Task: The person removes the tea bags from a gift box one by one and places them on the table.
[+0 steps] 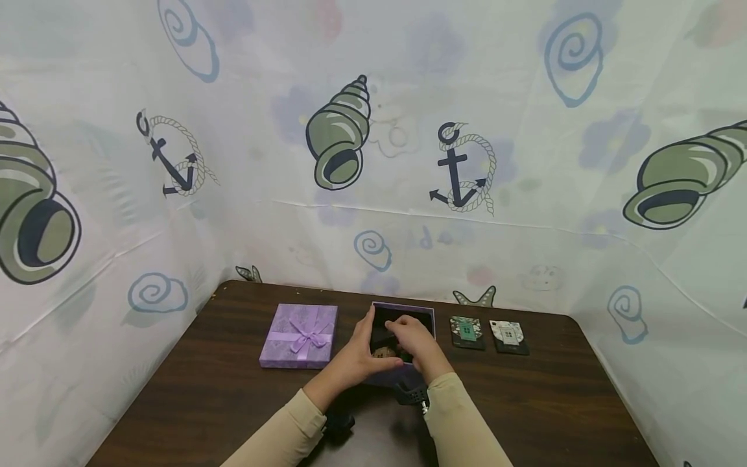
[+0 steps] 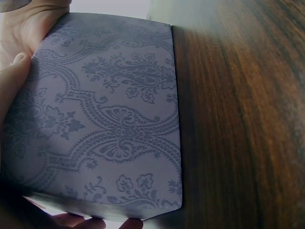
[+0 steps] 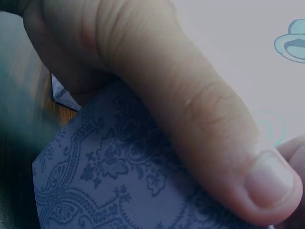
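An uncovered purple gift box [image 1: 434, 318] with a black inside stands in front of me on the table. My left hand [image 1: 350, 363] grips its near left corner, thumb along the near rim and fingers up the left side. In the left wrist view, the patterned box wall [image 2: 119, 114] fills much of the picture. My right hand [image 1: 414, 340] reaches into the box with bent fingers; I cannot tell what it pinches. Its thumb [image 3: 214, 129] stretches over the patterned wall in the right wrist view. A small brown piece [image 1: 384, 352] shows inside, between the hands.
A lilac lid [image 1: 299, 337] with a ribbon bow lies left of the box. On the right lie two small dark squares, one with a green house print [image 1: 467, 333] and one with a white house print [image 1: 509, 337]. A printed curtain [image 1: 397, 246] hangs behind the brown table [image 1: 192, 383].
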Motion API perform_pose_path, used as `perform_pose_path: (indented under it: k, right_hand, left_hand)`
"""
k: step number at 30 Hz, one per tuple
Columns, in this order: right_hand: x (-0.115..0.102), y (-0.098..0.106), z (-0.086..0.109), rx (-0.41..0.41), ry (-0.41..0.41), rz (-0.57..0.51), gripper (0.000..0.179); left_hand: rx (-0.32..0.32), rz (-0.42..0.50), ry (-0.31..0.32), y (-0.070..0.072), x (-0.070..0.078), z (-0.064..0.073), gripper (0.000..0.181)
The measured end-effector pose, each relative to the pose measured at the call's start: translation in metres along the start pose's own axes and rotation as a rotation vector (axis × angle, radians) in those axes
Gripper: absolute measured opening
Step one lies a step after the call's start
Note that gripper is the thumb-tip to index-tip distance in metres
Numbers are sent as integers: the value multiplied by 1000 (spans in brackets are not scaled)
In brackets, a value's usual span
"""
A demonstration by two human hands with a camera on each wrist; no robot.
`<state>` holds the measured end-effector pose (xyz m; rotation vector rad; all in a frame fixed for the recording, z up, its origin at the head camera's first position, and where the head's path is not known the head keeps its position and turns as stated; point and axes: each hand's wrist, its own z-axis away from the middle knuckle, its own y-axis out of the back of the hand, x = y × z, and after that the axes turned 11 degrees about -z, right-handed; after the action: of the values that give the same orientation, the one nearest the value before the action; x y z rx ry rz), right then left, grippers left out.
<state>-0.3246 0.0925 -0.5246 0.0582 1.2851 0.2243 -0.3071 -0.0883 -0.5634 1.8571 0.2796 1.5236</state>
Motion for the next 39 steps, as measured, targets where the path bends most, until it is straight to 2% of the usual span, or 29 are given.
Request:
perform_pose_path:
  k: [6,9,16,21,27,33,39]
  right_hand:
    - [-1,0,2,-121,-12,60,46]
    - [-2,0,4,-146,-9,77,47]
    - [3,-1,2,-70,84,-27,21]
    - [4,0,2,-24,108,-99,23]
    - [5,1,-1,36,200,-158,22]
    - [5,0,-1,73,290,-174,36]
    - [5,3,5,99,370,-246,43]
  left_hand:
    - [-3,11,-13,1,-2,0,137]
    - [-6,12,-17,1,-2,0,137]
    - [-7,20,-8,0,-4,0,135]
    - [-1,23,-5,-1,-3,0,135]
    - [14,13,-5,-1,-2,0,137]
    - [16,2,-13,1,-2,-2,138]
    - [23,7,-31,-1,-3,-4,138]
